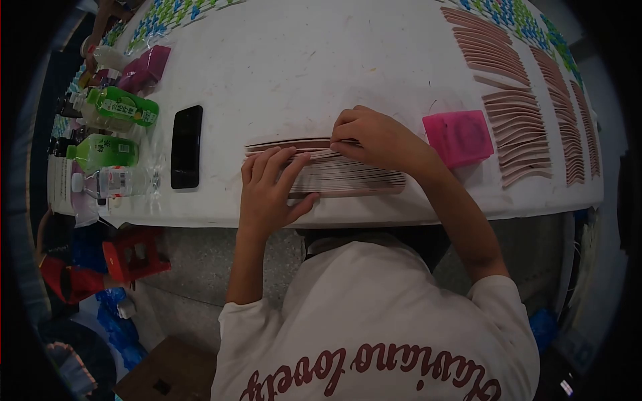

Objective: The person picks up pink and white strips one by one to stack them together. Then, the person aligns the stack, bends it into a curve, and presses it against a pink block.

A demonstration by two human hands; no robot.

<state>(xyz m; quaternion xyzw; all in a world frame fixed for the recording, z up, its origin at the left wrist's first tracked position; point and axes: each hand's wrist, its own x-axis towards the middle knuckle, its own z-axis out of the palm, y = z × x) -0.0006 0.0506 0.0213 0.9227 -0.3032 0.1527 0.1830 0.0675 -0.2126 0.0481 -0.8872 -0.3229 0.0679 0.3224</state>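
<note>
While my left hand [266, 190] lies on stacked strips [351, 178], fingers spread, my right hand [372, 137] curls over them: grip, I cannot tell.

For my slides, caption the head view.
Left hand and right hand at a bunch of thin strips, between a black phone and a pink block.

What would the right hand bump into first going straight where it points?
The left hand, probably: its fingers rest on the stack of thin, pinkish-brown strips just ahead, though relative height is unclear.
</note>
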